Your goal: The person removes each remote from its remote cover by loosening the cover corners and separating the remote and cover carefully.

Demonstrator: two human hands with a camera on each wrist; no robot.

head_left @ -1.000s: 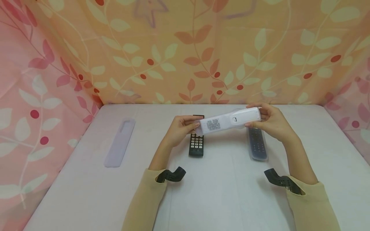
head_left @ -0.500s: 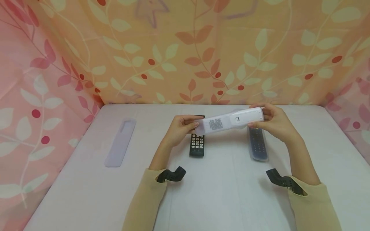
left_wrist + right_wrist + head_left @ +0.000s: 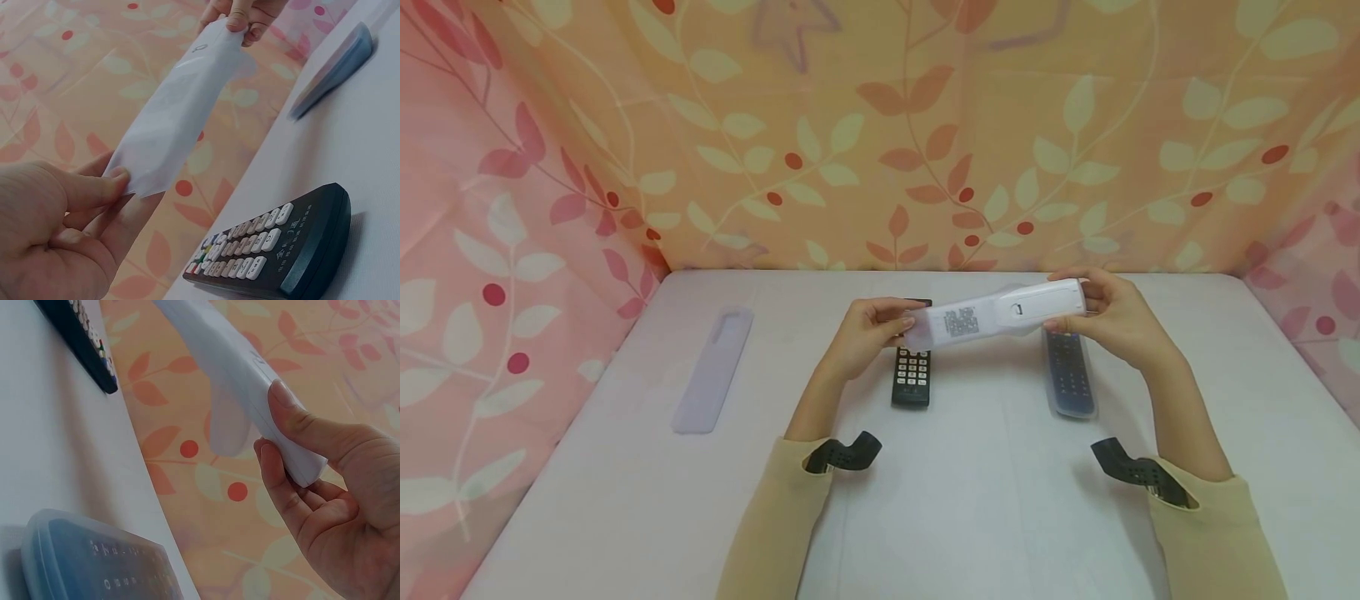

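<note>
Above the table, a white remote control point(image 3: 1052, 300) is held back side up, tilted, its right end higher. A translucent sleeve point(image 3: 918, 332) covers its left part, with a printed code square showing through. My left hand point(image 3: 861, 340) pinches the sleeve's left end between thumb and fingers; the left wrist view shows this thumb point(image 3: 115, 182) on the sleeve's corner. My right hand point(image 3: 1108, 321) grips the remote's right end, thumb on the back face. In the right wrist view a loose translucent flap point(image 3: 228, 425) hangs below the remote. The remote's button side is hidden.
A black remote with white buttons point(image 3: 912, 383) lies under the left hand, partly covered by it. Below the right hand lies a dark blue remote in a clear cover point(image 3: 1070, 379). Another flat translucent sleeve point(image 3: 711, 375) lies at the left. Floral cloth point(image 3: 820, 125) surrounds the white table point(image 3: 940, 500).
Over the last second my right hand has shifted slightly right with the remote, and more of the translucent sleeve end shows beside my left fingers. In the last half second almost nothing moved.
</note>
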